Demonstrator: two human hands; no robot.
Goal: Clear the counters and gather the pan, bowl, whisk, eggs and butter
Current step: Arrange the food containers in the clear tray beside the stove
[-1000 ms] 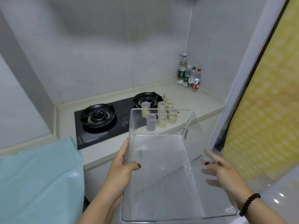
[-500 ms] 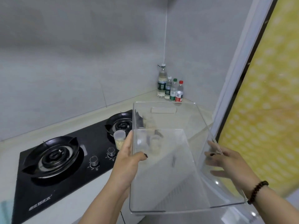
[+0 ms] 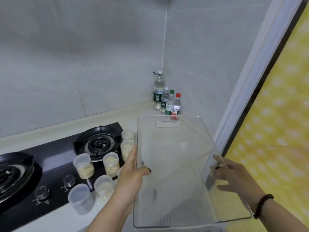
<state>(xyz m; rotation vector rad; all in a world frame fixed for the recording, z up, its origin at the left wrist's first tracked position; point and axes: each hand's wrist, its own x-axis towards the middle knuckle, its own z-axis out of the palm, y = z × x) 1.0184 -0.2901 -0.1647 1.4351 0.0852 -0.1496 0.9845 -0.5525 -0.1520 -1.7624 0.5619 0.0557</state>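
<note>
At far left, the black glass two-burner gas hob (image 3: 55, 166) and the small translucent lidded plastic cups of pale crumbs (image 3: 110, 164) now fill more of the view than a second ago, indicating approach to the pale counter (image 3: 143, 113). The left hand (image 3: 133, 173) grips the left wall of the empty clear rectangular plastic bin (image 3: 168, 181), thumb hooked inside, above the counter edge. The right hand (image 3: 234, 176) holds the right wall; judged next step: clearing cups into it.
</note>
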